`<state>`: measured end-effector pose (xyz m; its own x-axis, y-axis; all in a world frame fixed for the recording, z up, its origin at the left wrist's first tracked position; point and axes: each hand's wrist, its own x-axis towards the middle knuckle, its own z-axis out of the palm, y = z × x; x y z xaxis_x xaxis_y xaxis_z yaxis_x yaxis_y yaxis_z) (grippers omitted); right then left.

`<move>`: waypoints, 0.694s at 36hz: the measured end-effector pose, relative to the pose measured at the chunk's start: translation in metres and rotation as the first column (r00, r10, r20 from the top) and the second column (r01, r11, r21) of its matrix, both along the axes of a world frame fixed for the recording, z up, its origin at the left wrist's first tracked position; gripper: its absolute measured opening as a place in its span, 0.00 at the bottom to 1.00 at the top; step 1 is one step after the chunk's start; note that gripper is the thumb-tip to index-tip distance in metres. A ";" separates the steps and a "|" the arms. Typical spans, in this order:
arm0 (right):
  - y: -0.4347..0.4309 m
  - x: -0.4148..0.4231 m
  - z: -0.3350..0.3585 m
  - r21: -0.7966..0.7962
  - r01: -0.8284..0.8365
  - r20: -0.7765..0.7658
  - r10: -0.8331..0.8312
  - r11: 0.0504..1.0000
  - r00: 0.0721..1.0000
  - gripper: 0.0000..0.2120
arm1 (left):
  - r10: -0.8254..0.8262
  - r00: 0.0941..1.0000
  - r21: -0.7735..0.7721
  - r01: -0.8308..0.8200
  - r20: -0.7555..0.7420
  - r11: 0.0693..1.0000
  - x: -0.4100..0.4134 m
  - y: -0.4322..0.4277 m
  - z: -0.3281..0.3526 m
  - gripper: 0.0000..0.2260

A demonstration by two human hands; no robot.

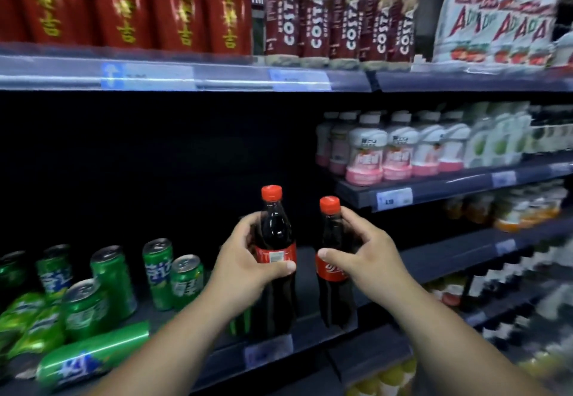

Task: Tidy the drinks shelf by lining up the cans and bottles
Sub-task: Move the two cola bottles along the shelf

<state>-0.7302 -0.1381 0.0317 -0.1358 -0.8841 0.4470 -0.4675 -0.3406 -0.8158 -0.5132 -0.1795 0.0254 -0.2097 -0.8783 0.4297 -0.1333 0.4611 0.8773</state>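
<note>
Grips the taller cola bottle (275, 228) at its label with the left hand (248, 259) and the shorter cola bottle (331, 271) just right of it with the right hand (367, 250), both upright near the front of the shelf (319, 338), green cans (113, 274) scattered leftward, nearer the left hand.

You can read COSTA in white, running up each of the maroon bottles (338, 17). Left of them, the red cans (124, 5) carry yellow Chinese characters — 王老吉; right of them, the white bottles (496, 23) show a red AD. Below them, the right cola bottle (332, 271) bears white Chinese script — the left cola bottle (277, 228) has print too small to read.
</note>
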 end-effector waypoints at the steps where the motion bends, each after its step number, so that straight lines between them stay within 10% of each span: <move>1: -0.005 -0.009 -0.001 -0.014 -0.007 0.004 0.007 1.000 1.000 0.35 | 0.023 1.000 -0.002 -0.023 -0.005 1.000 -0.010 -0.005 -0.003 0.36; 25: -0.085 -0.056 -0.057 0.057 -0.190 0.095 0.184 0.980 0.978 0.33 | 0.197 0.980 0.004 -0.197 0.025 0.980 -0.088 -0.037 -0.059 0.34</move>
<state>-0.7860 -0.2227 -0.0255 -0.0015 -0.9244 0.3815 -0.3254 -0.3602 -0.8743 -0.6007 -0.2162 -0.0340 -0.0431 -0.9060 0.4211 -0.2424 0.4184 0.8753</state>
